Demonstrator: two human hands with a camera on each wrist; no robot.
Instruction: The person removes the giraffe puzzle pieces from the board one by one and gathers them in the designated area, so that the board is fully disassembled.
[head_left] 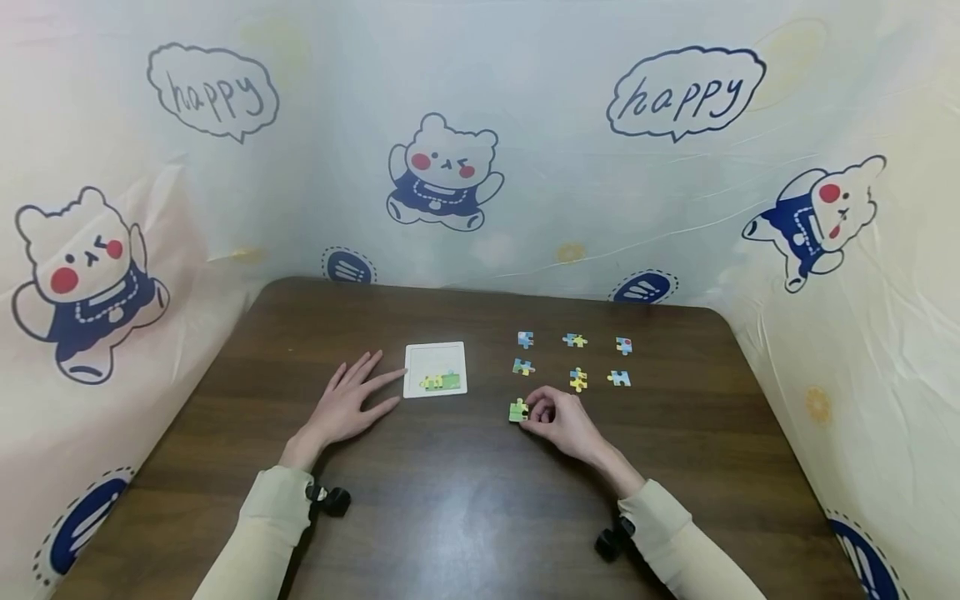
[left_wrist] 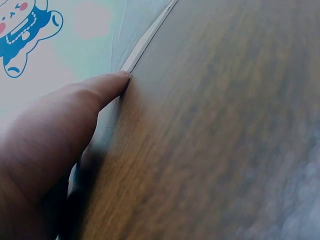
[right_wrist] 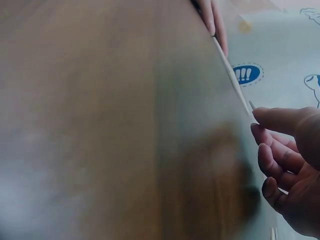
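In the head view my right hand [head_left: 558, 422] pinches a green and yellow jigsaw piece [head_left: 517, 411] between thumb and fingers, close over the table. The right wrist view shows that piece [right_wrist: 252, 105] only as a thin edge at the thumb tip. My left hand [head_left: 345, 407] lies with fingers spread, its index finger and thumb at the left edge of a white puzzle tray [head_left: 435, 354]. Joined green and yellow pieces [head_left: 441, 381] fill part of the tray's lower right. In the left wrist view the thumb [left_wrist: 95, 92] reaches the tray's edge.
Right of the tray, several loose jigsaw pieces lie in two rows, among them a blue and yellow one [head_left: 575, 340] and a yellow one [head_left: 577, 379]. The dark wooden table [head_left: 442, 500] meets a printed curtain [head_left: 540, 208] at its back edge.
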